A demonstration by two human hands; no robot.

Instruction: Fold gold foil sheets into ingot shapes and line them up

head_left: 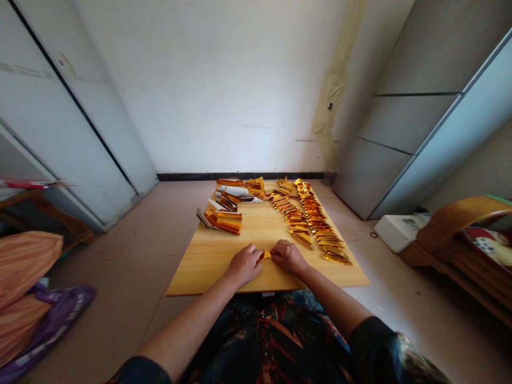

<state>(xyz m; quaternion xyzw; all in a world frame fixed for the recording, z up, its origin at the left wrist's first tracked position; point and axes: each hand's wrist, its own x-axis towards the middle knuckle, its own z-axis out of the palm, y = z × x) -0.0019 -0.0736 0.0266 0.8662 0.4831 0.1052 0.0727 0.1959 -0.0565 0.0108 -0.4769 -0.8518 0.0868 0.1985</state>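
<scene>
Left hand (245, 265) and right hand (289, 257) pinch a gold piece (265, 256) at the surface's near side, folded foils (321, 225) lining its right.

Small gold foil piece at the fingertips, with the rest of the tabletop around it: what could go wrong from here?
The small gold foil piece between the left hand and right hand could crease off-line or tear, being thin. The outer row of folded gold pieces runs close to the right edge of the wooden tabletop, so a bump might tip some off. The curled foil sheets near the left edge could slide off likewise.
</scene>
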